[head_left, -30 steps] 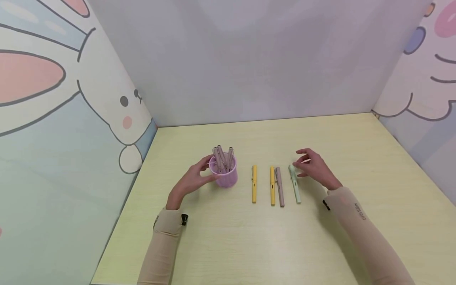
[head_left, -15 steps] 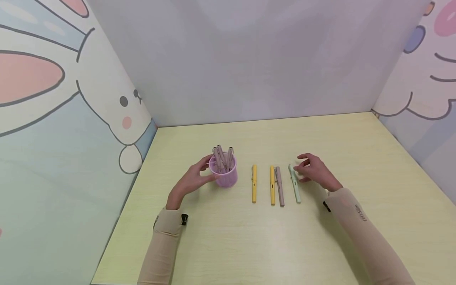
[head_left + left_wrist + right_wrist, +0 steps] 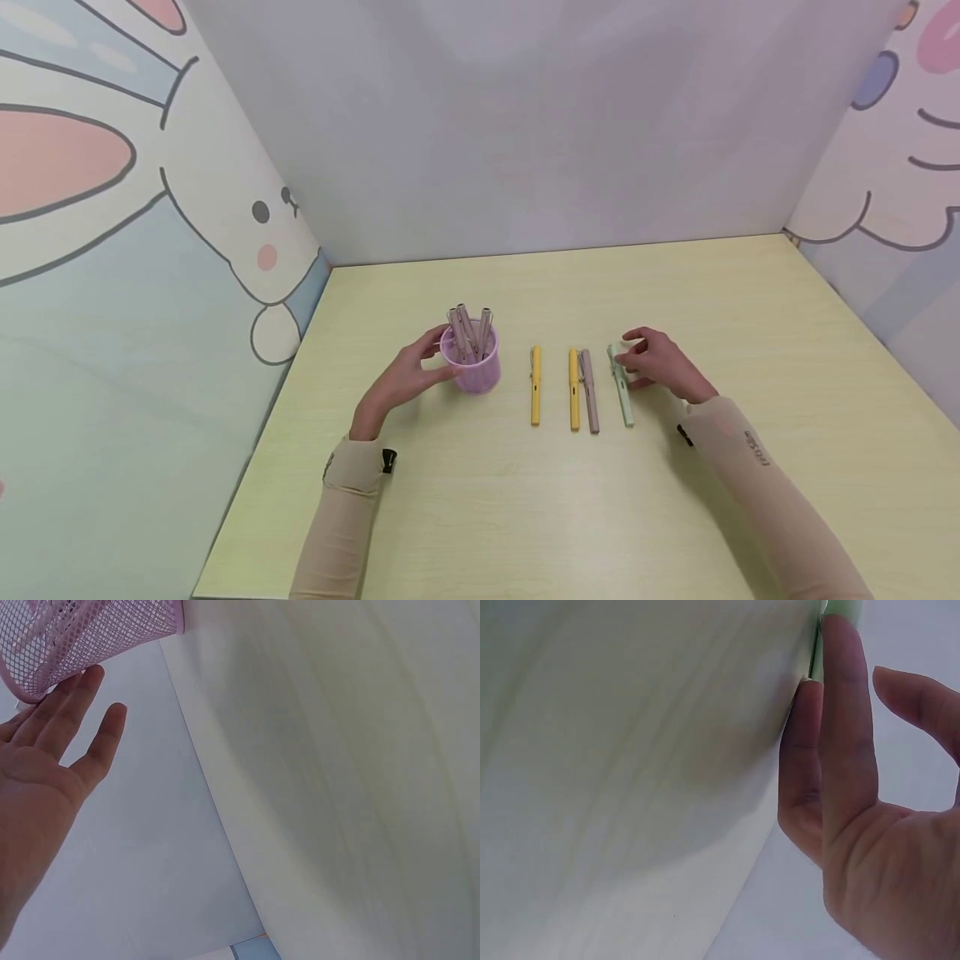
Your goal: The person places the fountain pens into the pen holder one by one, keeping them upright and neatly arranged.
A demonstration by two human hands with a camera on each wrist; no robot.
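A purple mesh pen cup stands on the table with several mauve pens in it. My left hand holds it from the left, thumb at the front and fingers towards the back. In the left wrist view its fingertips touch the mesh. A light green pen lies on the table. My right hand is at its clip end, one fingertip over the pen and the thumb at its right side, pinching it. The right wrist view shows two digits against the green barrel.
Between the cup and the green pen lie a yellow pen, another yellow pen and a mauve pen, the latter two close together. A pale wall rises behind the table, with cartoon-printed walls at both sides.
My right hand has lowered slightly towards me, and its fingers have closed in on the light green pen. The left hand, the cup and the pens have stayed in place.
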